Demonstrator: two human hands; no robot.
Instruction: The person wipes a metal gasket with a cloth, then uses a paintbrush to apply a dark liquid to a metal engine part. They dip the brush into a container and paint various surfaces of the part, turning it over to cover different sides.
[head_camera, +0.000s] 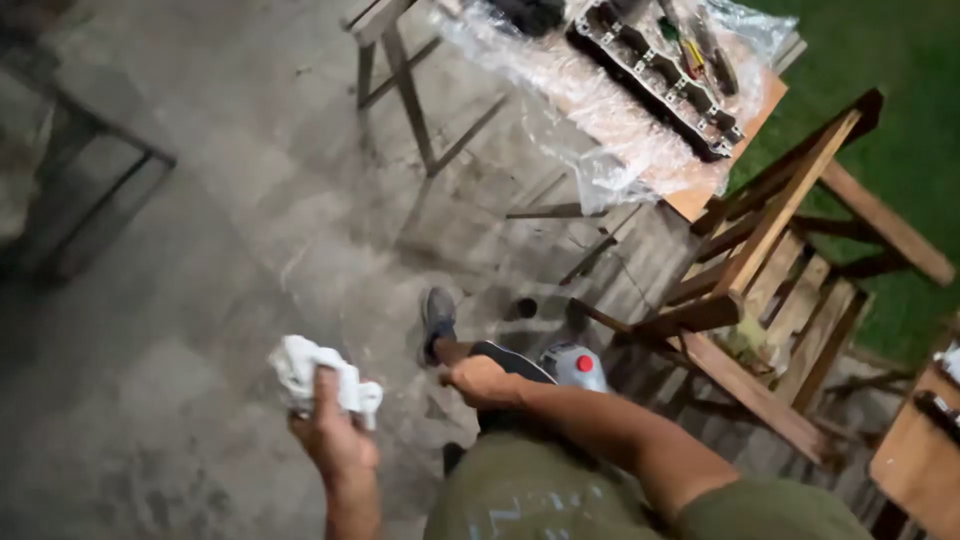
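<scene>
white rag (320, 378) sits bunched in the left hand (335, 440), fingers closed around it. right hand (482, 381) is a closed fist by the knee, beside a grey can with a red cap (574, 366) on the floor.

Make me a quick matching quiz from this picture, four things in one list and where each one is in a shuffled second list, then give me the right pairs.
Things:
1. white rag
2. grey can with a red cap
3. long metal engine part
4. wooden chair

Places:
A. on the plastic-covered table
B. held in the left hand
C. at the edge of the grass, beside the table
D. by the right arm, behind the right hand

Pairs: 1-B, 2-D, 3-A, 4-C
</scene>
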